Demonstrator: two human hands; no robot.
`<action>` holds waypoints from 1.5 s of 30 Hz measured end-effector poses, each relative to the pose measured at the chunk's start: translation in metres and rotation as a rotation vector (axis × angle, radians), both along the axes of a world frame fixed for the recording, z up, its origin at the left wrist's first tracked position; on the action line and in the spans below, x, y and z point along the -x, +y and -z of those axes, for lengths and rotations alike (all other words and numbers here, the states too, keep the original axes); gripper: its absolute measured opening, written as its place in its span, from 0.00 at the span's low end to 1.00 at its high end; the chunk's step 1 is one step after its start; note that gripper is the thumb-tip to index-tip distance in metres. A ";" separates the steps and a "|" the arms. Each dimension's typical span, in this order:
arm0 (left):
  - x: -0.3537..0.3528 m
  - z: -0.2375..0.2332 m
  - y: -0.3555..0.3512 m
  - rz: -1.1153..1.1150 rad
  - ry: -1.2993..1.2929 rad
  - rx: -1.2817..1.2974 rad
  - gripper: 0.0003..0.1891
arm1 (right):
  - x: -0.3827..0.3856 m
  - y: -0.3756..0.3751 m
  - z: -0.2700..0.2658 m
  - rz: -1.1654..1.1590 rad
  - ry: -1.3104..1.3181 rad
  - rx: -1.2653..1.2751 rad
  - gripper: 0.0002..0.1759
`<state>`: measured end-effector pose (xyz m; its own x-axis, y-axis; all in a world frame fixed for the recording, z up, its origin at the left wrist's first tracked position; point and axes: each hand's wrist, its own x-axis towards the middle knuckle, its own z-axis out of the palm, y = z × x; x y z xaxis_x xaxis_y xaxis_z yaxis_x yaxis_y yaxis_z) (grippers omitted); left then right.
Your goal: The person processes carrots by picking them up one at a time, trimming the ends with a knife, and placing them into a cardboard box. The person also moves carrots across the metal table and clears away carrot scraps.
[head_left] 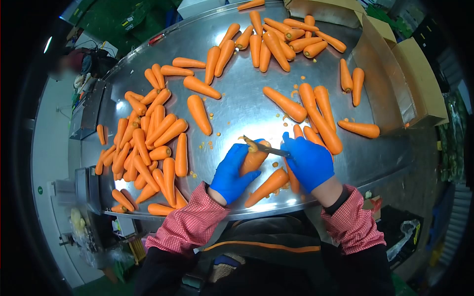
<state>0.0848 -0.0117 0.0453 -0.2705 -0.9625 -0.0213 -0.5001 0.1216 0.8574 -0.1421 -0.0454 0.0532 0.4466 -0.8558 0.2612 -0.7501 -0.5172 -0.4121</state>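
Orange carrot (254,160): in the lower middle of the frame, gripped and lying beneath a knife blade.
Left hand (234,170): blue-gloved, curled around that carrot.
Right hand (311,163): blue-gloved, closed on the knife (276,150), whose blade crosses the carrot's upper end with a scrap (252,144) against it.
Cut risk: the blade sits near the left fingers; should the carrot twist or the edge skid, the glove could get nicked.
Roll risk: a loose carrot (267,187) lies near the bottom rim; a bumping wrist might send it off.
Table (247,106): shiny metal, dotted with trimmings (211,116); a carrot pile (143,143) spreads at left.
Box (410,84): open cardboard, right side of the frame.
Room: green bins (138,19) upper left, pale wall (49,143) far left.
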 end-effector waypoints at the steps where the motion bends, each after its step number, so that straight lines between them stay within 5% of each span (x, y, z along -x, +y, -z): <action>1: -0.002 -0.002 0.000 0.002 -0.015 0.006 0.32 | 0.004 -0.001 0.002 0.026 0.027 -0.098 0.18; 5: -0.004 0.003 0.002 -0.094 0.119 -0.020 0.32 | 0.018 0.001 0.016 0.201 -0.020 -0.252 0.18; 7: -0.001 -0.001 0.001 -0.221 0.477 -0.165 0.30 | 0.021 0.002 0.026 0.324 -0.080 -0.250 0.20; 12: -0.007 0.018 -0.009 -0.546 1.476 -0.633 0.24 | -0.002 0.025 0.035 0.161 -0.270 -0.047 0.22; 21: 0.011 0.017 0.006 -0.627 1.751 -0.840 0.29 | -0.031 0.024 0.014 0.059 -0.058 0.097 0.24; 25: 0.010 0.009 0.014 -0.639 1.816 -0.878 0.27 | -0.016 0.010 0.052 0.090 -0.072 0.048 0.18; 26: 0.005 0.009 0.018 -0.568 1.891 -0.832 0.26 | 0.001 -0.006 0.096 0.381 -0.616 -0.457 0.17; 28: -0.021 0.007 0.021 -0.403 2.031 -0.721 0.25 | 0.004 -0.024 0.103 0.542 -0.850 -0.719 0.16; 30: -0.055 0.004 0.009 -0.746 1.841 -0.575 0.23 | 0.013 0.001 0.080 0.276 -0.249 -0.239 0.17; 32: -0.093 0.022 -0.012 -0.919 1.620 -0.279 0.25 | -0.005 0.011 0.054 0.210 -0.241 -0.262 0.19; 34: -0.155 0.055 -0.029 -0.953 1.690 -0.084 0.29 | -0.012 0.012 0.055 0.183 -0.164 -0.359 0.23; 37: -0.199 0.060 -0.061 -1.362 1.655 -0.103 0.30 | -0.011 0.014 0.066 0.244 -0.102 -0.408 0.19; 40: -0.185 0.110 -0.110 -1.015 1.012 -0.256 0.34 | -0.012 0.008 0.064 0.213 -0.104 -0.426 0.21; 41: -0.151 0.087 -0.127 -0.834 0.628 -0.213 0.34 | -0.014 0.006 0.064 0.199 -0.104 -0.442 0.22; 43: -0.141 0.132 -0.169 -0.403 0.021 0.206 0.38 | -0.017 0.006 0.063 0.192 -0.136 -0.384 0.21; 45: -0.115 0.101 -0.194 -0.241 -0.688 0.248 0.37 | -0.018 0.005 0.059 0.190 -0.081 -0.423 0.21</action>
